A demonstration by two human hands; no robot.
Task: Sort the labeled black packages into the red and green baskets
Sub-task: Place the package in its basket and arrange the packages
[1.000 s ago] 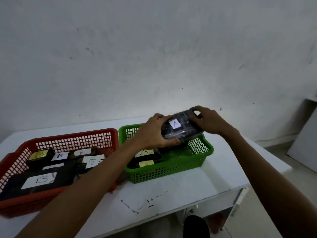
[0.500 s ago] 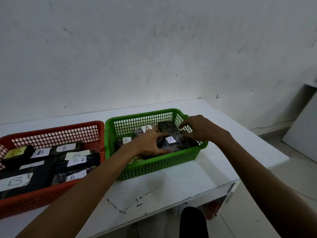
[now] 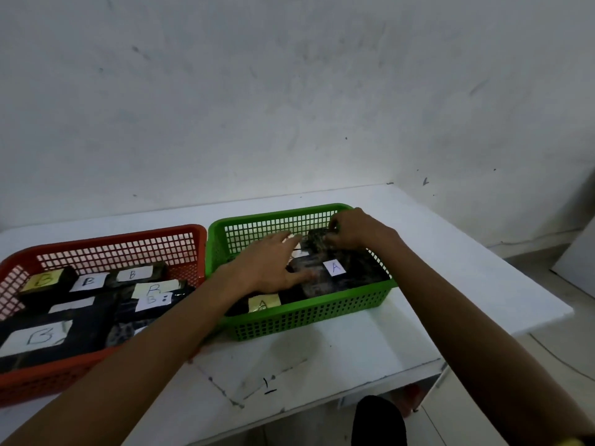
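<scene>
- The task's thing is the flat black plastic-wrapped package with a white paper label [image 3: 335,267] reading "A" in blue ink; it lies inside the green plastic mesh basket [image 3: 309,313], on top of other black packages, toward the basket's right half.
- The left hand [image 3: 273,268] lies flat on that package's left part, fingers spread and pointing toward the far wall, pressing down rather than pinching.
- The right hand [image 3: 357,228] sits at the far right corner of the green basket, fingertips closed on a smaller black wrapped package [image 3: 317,241] that stands behind the "A" one; whether it lifts it or merely nudges it, I cannot tell.
- Judged from this, the step in hand is seating and tidying an "A" package in the green basket; the next move likely calls for both hands to let go and lift clear of the rim without dragging the wrap.
- A second label, yellowish paper [image 3: 264,303], reads "A" near the green basket's front wall.
- The red plastic mesh basket [image 3: 106,243] stands just beside the green one on the left, holding black packages labelled "B": about 5 such labels can be read, 1 on yellow paper [image 3: 43,280], 1 large at the front [image 3: 38,337]; another slip [image 3: 71,304] shows no legible letter.
- Both baskets rest on a white table [image 3: 450,284], which carries a scratched outline and a small "1" mark [image 3: 266,384].
</scene>
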